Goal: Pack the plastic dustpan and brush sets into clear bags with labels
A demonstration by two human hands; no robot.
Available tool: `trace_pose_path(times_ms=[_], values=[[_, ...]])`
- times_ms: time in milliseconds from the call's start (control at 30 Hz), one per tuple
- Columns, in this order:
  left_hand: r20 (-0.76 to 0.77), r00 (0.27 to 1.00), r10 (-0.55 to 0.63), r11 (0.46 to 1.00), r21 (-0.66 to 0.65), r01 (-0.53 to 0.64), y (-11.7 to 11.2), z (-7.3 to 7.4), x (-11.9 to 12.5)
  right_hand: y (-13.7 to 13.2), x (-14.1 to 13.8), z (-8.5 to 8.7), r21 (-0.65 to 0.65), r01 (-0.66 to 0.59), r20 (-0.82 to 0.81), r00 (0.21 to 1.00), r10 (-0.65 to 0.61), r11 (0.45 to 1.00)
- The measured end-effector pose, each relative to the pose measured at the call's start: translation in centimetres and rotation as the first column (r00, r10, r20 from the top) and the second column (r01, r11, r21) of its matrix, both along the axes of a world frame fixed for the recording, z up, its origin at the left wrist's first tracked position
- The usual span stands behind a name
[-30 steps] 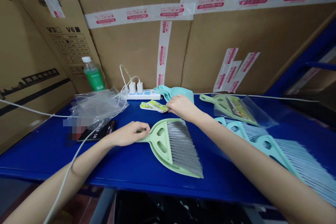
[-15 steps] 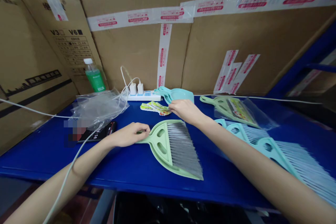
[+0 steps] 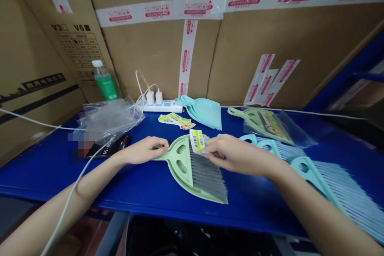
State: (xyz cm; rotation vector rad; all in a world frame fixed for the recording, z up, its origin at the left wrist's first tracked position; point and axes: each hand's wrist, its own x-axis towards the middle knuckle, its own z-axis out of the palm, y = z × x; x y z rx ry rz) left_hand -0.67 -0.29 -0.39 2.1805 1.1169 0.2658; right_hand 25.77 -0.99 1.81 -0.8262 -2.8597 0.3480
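My left hand is closed around the handle end of a light green dustpan, which lies on the blue table. Nested in that dustpan is a green hand brush with grey bristles fanning to the right. Between the fingers of my right hand is a printed yellow-green and white label card, held just over the bristles. Behind it a small pile of similar label cards lies on the table.
Stacked light blue dustpans stand by a white power strip. A bagged green set and several blue brushes lie right. Clear plastic bags, a phone and a green bottle are left; a white cable crosses my left forearm.
My right hand has come back from the label pile toward me, bringing a label card over the brush bristles. My left hand stays on the handle.
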Motion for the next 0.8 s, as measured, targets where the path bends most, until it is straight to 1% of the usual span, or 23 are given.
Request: trace_pose_path(times_ms=[67,133,200,233,300,367,400,467,600,800], values=[[0.000,1.000,0.001,1.000,-0.003,-0.001,0.0,0.1,0.1,-0.3,0.1,0.2,-0.078,-0.046,-0.012,0.999,0.045,0.996],[0.001,1.000,0.004,1.000,-0.006,-0.004,0.0,0.1,0.1,-0.5,0.2,0.5,-0.184,-0.099,-0.017,0.995,0.098,0.978],[0.003,1.000,0.001,1.000,-0.010,-0.001,-0.1,0.2,0.1,-0.6,0.4,0.5,-0.239,-0.107,-0.043,0.994,0.100,0.965],[0.005,1.000,-0.002,1.000,-0.011,0.002,0.0,0.2,0.1,-0.6,0.6,0.4,-0.228,-0.083,-0.061,0.996,0.071,0.970],[0.008,1.000,-0.009,1.000,-0.011,0.009,0.0,0.1,0.1,-0.4,0.8,-0.1,-0.158,-0.007,-0.095,0.995,-0.008,0.987],[0.007,1.000,-0.012,1.000,-0.012,0.012,0.0,0.1,0.1,-0.2,0.8,-1.0,-0.107,0.055,-0.084,0.994,-0.064,0.993],[0.006,1.000,-0.011,1.000,-0.013,0.011,0.0,0.1,0.1,-0.1,0.8,-1.4,-0.107,0.070,-0.056,0.995,-0.076,0.992],[0.003,1.000,-0.011,1.000,-0.016,0.011,0.0,0.0,0.1,-0.1,0.7,-2.1,-0.150,0.090,0.025,0.996,-0.088,0.985],[-0.001,1.000,-0.016,1.000,-0.015,0.016,0.0,0.0,0.2,-0.1,0.4,-2.4,-0.247,0.150,0.171,0.979,-0.109,0.957],[0.006,1.000,-0.014,1.000,0.009,0.014,0.0,0.1,0.2,-0.3,0.5,-2.4,-0.238,0.191,0.211,0.967,-0.141,0.952]])
